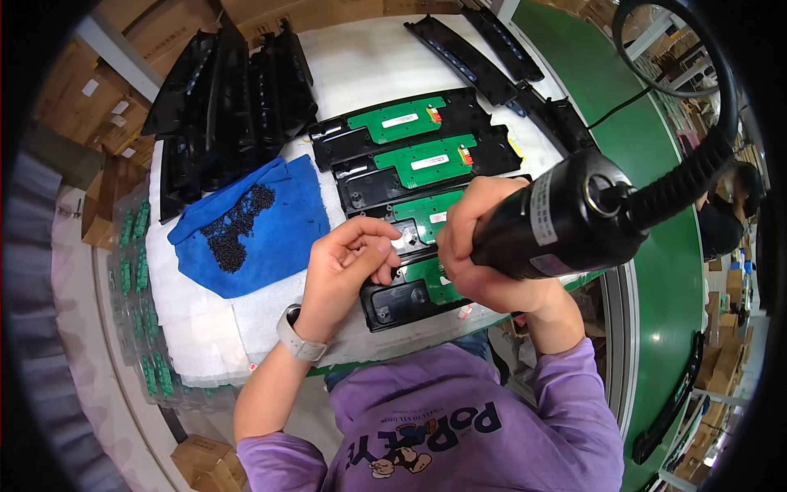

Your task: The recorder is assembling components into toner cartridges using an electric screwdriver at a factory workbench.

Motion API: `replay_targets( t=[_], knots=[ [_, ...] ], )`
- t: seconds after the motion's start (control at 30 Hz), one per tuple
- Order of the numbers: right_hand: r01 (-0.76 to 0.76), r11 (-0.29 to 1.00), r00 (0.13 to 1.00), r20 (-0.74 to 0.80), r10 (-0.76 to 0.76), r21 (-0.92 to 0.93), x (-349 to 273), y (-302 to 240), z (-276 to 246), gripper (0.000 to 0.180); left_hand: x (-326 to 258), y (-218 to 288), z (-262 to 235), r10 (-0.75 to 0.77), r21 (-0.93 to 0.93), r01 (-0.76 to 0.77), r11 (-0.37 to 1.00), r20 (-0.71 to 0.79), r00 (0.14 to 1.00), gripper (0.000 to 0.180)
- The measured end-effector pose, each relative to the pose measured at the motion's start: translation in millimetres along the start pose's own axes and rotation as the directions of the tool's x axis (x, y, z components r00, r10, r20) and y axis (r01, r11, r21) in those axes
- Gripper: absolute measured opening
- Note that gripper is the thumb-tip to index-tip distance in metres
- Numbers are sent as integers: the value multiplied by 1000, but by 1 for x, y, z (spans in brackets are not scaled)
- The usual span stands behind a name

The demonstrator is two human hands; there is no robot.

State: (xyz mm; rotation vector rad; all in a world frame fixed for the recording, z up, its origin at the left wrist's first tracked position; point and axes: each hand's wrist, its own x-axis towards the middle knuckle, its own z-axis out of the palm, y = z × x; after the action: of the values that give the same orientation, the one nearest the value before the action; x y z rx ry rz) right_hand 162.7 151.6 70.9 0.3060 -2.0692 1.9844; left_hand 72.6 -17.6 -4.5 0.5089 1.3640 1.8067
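Note:
My right hand point(484, 266) is wrapped round a thick black electric screwdriver point(566, 217), whose corded end points right; its tip is hidden behind the hand. My left hand point(340, 275) is closed in a pinch over the nearer black plastic panels, and anything between its fingertips is too small to make out. Several black panels point(389, 307) lie in a row, each bearing a green circuit board point(434, 168) with a white label. To the left of them, a blue cloth point(283, 250) holds a heap of tiny black screws point(229, 238).
Long black plastic parts point(234, 107) are stacked at the back left, with more black strips point(467, 53) at the back right. Clear trays of green boards point(139, 303) stand left of the padded table. A green surface point(660, 312) runs along the right, below the screwdriver's cable point(697, 176).

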Motion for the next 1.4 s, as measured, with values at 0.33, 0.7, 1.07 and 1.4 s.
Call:
replay_targets(
  t=[0.33, 0.7, 1.07, 1.4],
  knots=[
    [473, 680, 881, -295, -370, 561, 12, 7, -19, 34, -4, 9, 2, 45, 1, -45, 999, -14, 999, 17],
    [479, 696, 875, -357, -327, 535, 10, 14, -11, 31, -6, 11, 2, 22, 32, -22, 999, 30, 999, 11],
    [300, 770, 945, -288, -158, 563, 16, 13, 1, 21, -3, 7, -4, 102, -15, -104, 994, -87, 991, 21],
    [46, 952, 995, -101, -16, 303, 14, 8, 29, 33, 0, 3, -9, 135, -117, -161, 980, -205, 969, 18]
  ],
)
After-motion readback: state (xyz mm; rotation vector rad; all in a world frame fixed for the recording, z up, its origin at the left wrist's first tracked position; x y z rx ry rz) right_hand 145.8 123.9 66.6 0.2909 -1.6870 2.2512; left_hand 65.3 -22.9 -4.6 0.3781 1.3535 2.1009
